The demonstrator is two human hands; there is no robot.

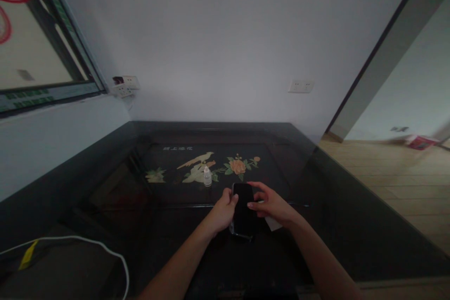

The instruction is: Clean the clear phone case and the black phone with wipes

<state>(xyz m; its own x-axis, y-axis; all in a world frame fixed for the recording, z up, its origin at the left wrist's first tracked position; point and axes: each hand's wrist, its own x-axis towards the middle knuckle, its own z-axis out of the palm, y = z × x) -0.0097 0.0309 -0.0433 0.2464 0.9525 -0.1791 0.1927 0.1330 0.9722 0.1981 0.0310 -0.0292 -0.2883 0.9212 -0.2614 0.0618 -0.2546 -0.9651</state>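
Observation:
A black smartphone (pixel 243 211) with a dark screen is held over the dark table (pixel 140 225). My left hand (pixel 222 212) grips its left edge, thumb on the side. My right hand (pixel 270 204) holds the right edge, fingers curled over the screen's upper part. A white piece of paper or cloth (pixel 273 224) shows just under my right hand. A small clear bottle with a white cap (pixel 207 176) stands upright on the table a little beyond the phone.
The table top bears a painted bird and flowers (pixel 218 166). A white cable (pixel 87 243) loops at the near left. Wall sockets (pixel 124 86) sit at the left corner, another socket (pixel 301 86) on the back wall. A doorway opens at right onto a wooden floor (pixel 393 173).

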